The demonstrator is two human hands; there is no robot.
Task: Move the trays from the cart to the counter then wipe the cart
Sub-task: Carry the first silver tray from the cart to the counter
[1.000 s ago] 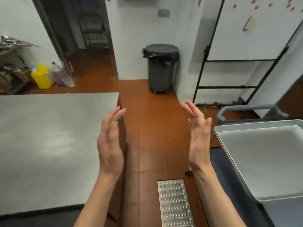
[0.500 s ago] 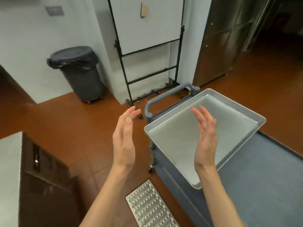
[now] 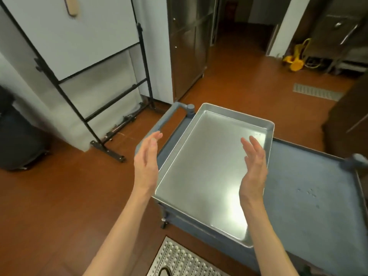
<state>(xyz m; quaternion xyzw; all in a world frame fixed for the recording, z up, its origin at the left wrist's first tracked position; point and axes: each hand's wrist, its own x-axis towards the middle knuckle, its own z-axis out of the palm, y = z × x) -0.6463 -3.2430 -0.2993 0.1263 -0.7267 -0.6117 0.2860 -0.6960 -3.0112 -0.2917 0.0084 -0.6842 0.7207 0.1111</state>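
A shiny metal tray (image 3: 209, 166) lies on the left end of the blue-grey cart (image 3: 310, 188), one corner past the cart's front edge. My left hand (image 3: 147, 162) hovers with straight fingers just outside the tray's left long rim, above the cart's handle (image 3: 159, 124). My right hand (image 3: 253, 166) is held flat, palm facing left, over the tray's right side. Neither hand touches the tray or holds anything. The counter is out of view.
A black-framed whiteboard stand (image 3: 79, 76) leans at the wall on the left, with a dark bin (image 3: 18, 140) beside it. A perforated floor drain (image 3: 179, 259) lies by my feet. Steel cabinets (image 3: 189, 46) stand behind the cart, and a yellow object (image 3: 296, 58) sits far right.
My view has swung right from the counter to the cart. The tray now sits between my two hands, which stay straight and have come closer to it.
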